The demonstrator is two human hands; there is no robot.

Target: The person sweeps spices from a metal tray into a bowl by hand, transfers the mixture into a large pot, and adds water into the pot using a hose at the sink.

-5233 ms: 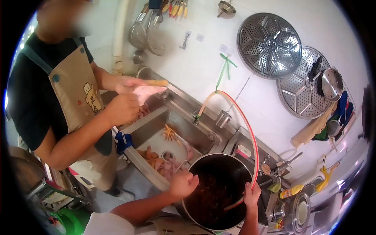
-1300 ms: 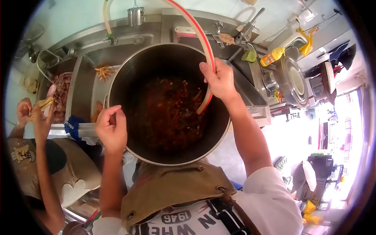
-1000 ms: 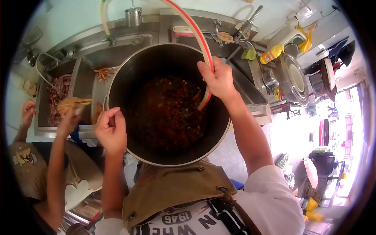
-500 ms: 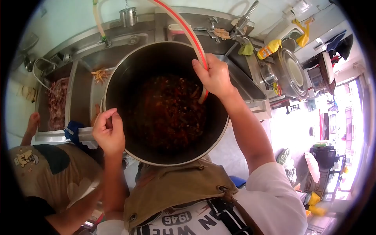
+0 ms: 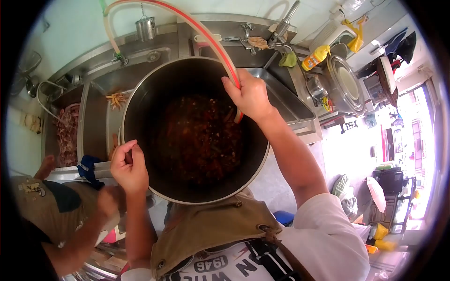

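Right hand (image 5: 251, 95) is clamped on the clear, red-striped hose (image 5: 219, 50), right of center. Hose arcs over from the tap (image 5: 120, 59) at upper left; its end is inside the big stockpot (image 5: 154, 191) mid-frame, near the right wall. Left hand (image 5: 130, 169) is just beside the left rim, fingers curled, thumb and index tips together, nothing visible in it. Can't tell if it touches the pot.

To do it well: grip close to the hose end, firm but not flattening it. Aim inward and low, below the rim, so a kick doesn't spray out. Watch the level of the dark red-brown liquid (image 5: 201, 140). Can't tell if water is running. Left palm on the rim would steady things better.

Vs the last frame: pot and tap sit slightly lower, more of the hose arc shows at top, hanging metal canister (image 5: 146, 29) is further left. Both hands' holds look unchanged. Co-worker's hand (image 5: 108, 201) now shows at lower left.
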